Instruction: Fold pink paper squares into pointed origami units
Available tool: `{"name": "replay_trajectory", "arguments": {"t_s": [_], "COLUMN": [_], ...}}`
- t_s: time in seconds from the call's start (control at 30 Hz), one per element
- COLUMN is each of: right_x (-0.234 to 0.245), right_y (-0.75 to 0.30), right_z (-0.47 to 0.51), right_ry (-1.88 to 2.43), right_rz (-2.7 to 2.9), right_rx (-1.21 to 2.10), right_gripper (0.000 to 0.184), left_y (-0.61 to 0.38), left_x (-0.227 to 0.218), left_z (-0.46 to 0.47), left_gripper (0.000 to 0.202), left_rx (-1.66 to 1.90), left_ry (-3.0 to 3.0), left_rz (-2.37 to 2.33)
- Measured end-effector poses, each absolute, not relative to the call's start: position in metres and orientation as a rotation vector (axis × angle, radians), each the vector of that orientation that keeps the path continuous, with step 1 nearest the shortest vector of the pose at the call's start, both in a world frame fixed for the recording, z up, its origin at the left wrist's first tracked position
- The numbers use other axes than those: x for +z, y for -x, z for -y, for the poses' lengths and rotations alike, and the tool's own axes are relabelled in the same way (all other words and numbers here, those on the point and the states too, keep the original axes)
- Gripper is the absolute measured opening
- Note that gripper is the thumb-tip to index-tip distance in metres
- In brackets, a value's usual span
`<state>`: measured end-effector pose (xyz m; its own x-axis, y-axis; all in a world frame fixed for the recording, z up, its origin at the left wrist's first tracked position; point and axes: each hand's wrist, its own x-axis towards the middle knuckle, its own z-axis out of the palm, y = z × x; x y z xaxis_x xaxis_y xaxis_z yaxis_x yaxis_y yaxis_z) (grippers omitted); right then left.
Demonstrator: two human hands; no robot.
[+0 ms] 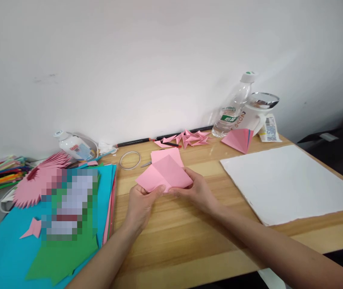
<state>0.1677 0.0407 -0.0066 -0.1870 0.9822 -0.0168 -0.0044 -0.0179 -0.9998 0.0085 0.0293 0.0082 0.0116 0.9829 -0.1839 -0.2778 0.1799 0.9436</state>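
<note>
Both hands grip a creased sheet of pink paper (167,170) above the wooden table (165,241). My left hand (143,200) is closed on its lower left edge, thumb on top and fingers underneath. On the lower right edge, my right hand (197,188) pinches the same sheet, with the thumb near the bottom middle. The paper bends into raised folds, its side corners pointing outward. Just behind it lies more pink paper (167,153), partly covered by the held sheet. A roll of tape (130,160) rests to the left, beside small scissors (146,164) that are mostly hidden.
Folded pink pieces (191,138) and black pens (133,142) lie along the wall. At right are a water bottle (233,106), a white mug (251,116), a pink folded fan (239,139) and a white board (291,182). Blue sheets (5,257) and green paper (65,257) cover the left.
</note>
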Motion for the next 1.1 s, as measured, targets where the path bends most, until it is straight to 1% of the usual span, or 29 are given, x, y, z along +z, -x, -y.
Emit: {"name": "replay_trajectory", "arguments": {"t_s": [0.4, 0.63, 1.1], "right_x": [-0.0018, -0.0031, -0.0001], "right_y": [-0.1673, -0.1673, -0.1675], "right_z": [-0.0423, -0.0422, -0.0413], "right_ry": [1.160, 1.176, 1.167], "right_rz": [1.313, 1.321, 1.294], "right_rx": [1.428, 1.433, 1.515], "right_gripper": [0.050, 0.047, 0.041], "left_y": [-0.0075, -0.0074, -0.0075], "left_x": [0.0051, 0.0096, 0.0067], "left_z": [-0.0295, -0.0293, -0.0283], "left_gripper": [0.031, 0.032, 0.027], "left_rx": [1.181, 1.161, 1.180], "left_ry": [-0.916, -0.987, -0.921], "left_rz": [-1.108, -1.205, -1.124]}}
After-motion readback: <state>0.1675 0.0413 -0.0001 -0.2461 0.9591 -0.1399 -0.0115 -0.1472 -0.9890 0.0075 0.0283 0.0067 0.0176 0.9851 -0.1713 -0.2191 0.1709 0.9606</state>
